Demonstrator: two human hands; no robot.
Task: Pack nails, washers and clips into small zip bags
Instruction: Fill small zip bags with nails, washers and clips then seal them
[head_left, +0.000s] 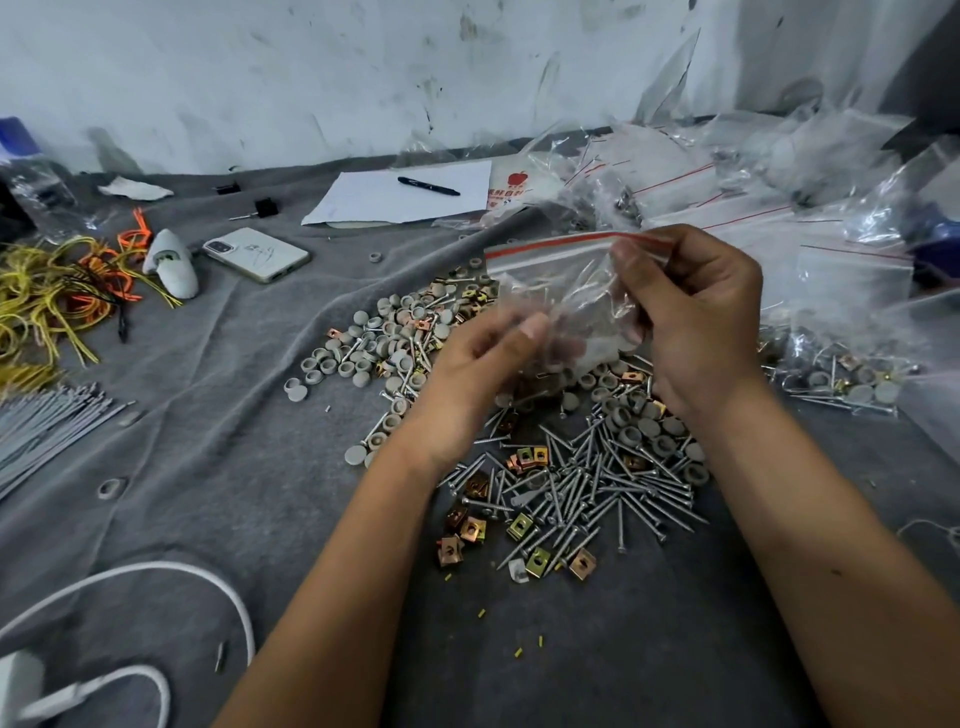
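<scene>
Grey cloth-covered table (218, 426) | right hand (691, 317) pinches zip bag (550, 280) by its red strip, above the pile | left hand (483, 364) grips bag's lower part | nails (587, 488), washers (374, 338), clips (470, 527) beneath

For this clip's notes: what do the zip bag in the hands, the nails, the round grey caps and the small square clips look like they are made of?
Zip bag: thin clear plastic film, crinkled and see-through, with a red seal strip.
Nails: likely steel, bright silvery shine.
Round grey caps: probably moulded plastic, matte and uniform; rubber is possible.
Square clips: stamped sheet metal, yellowish and coppery plated sheen.
</scene>
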